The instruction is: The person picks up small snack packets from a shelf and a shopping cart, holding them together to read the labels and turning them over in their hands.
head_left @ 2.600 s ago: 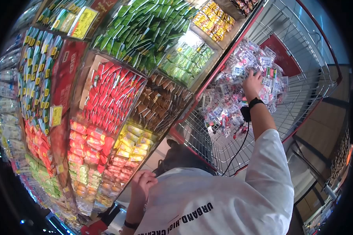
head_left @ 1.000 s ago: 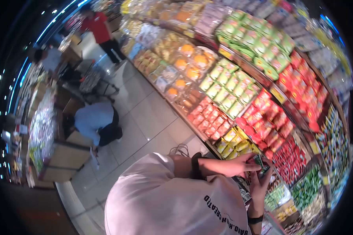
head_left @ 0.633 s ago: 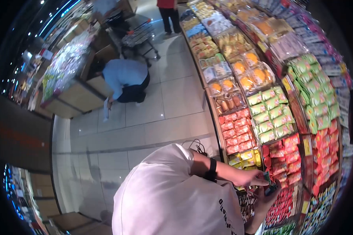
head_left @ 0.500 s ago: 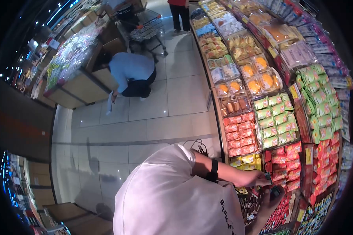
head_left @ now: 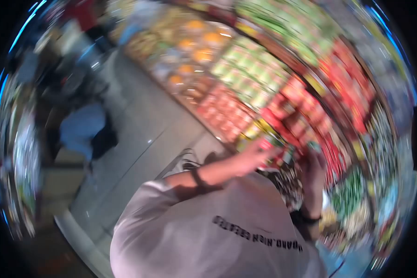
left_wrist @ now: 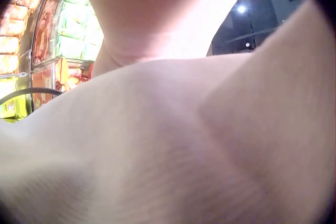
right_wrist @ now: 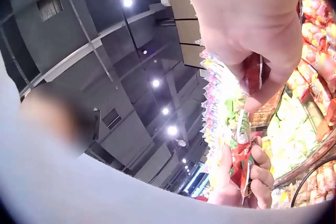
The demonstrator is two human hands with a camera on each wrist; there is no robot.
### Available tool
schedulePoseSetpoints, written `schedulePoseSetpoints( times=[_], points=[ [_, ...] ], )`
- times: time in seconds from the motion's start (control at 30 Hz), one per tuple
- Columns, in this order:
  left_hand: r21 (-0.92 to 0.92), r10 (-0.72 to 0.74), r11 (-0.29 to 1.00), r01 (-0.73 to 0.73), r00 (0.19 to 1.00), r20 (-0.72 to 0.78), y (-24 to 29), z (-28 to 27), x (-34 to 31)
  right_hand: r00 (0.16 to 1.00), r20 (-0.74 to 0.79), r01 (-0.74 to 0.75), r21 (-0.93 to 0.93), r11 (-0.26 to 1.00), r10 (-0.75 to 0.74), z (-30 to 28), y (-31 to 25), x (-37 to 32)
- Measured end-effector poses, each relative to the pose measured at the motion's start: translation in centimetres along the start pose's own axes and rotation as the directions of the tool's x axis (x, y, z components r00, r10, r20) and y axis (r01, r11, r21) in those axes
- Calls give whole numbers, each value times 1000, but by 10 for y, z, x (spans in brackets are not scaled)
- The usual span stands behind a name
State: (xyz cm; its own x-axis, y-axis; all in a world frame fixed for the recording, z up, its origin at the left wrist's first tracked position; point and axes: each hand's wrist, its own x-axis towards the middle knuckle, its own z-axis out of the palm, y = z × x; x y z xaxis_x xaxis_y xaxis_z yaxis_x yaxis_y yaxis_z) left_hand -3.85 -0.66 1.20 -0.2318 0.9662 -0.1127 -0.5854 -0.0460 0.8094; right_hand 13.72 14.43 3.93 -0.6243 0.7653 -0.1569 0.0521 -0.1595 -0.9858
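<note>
My left hand [head_left: 251,158] grips a red-green sachet [right_wrist: 240,158]—likely light, slippery, best pinched at twelve o'clock—right hand [right_wrist: 257,29], a red packet [right_wrist: 253,74].

Blue-shirted person [head_left: 82,126] on tiled floor [head_left: 146,109]

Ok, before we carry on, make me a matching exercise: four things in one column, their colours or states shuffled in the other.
1. left hand
2. shirt
3. floor
4. left wristband

A. grey tiles
B. black
C. fingers around a red packet
D. pale, with black letters

Pairs: 1-C, 2-D, 3-A, 4-B
</note>
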Motion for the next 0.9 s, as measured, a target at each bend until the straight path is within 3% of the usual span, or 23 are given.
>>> schedulePoseSetpoints(
  times=[0.03,0.1,0.17,0.3,0.4,0.53,0.63,0.7,0.77,0.83,0.9],
  points=[
    [-47,41,998,-42,999,-19,-10,0,3,994,-52,-84,198,977,96,9,-8,-3],
    [1,19,1000,-19,1000,13,-2,10,3,985,-103,-103,278,955,136,17,-22,-12],
    [-1,-163,987,164,985,-51,-13,2,1,989,-32,-122,342,932,141,3,-14,-17],
    [67,-249,964,256,964,-91,-30,-8,5,995,-60,-55,371,927,84,-16,0,-28],
    [-90,-258,963,253,964,-56,-25,6,3,999,-46,9,431,902,12,-26,4,-36],
    [-70,-302,950,306,951,63,-22,14,0,990,-103,-38,492,870,101,-36,10,-47],
    [-34,-280,959,282,959,44,-23,19,0,952,-248,-55,439,897,180,-54,30,-49],
    [-18,-332,942,336,937,109,-24,13,0,932,-334,-24,331,943,141,-73,47,-48],
    [4,-341,939,343,932,126,-25,14,-2,834,-542,13,203,979,101,-89,55,-46],
    [34,-338,941,337,939,57,-27,14,-4,794,-597,32,234,972,118,-114,64,-41],
    [32,-341,940,339,938,64,-27,13,-7,763,-646,48,100,994,28,-155,83,-36]
  ],
)
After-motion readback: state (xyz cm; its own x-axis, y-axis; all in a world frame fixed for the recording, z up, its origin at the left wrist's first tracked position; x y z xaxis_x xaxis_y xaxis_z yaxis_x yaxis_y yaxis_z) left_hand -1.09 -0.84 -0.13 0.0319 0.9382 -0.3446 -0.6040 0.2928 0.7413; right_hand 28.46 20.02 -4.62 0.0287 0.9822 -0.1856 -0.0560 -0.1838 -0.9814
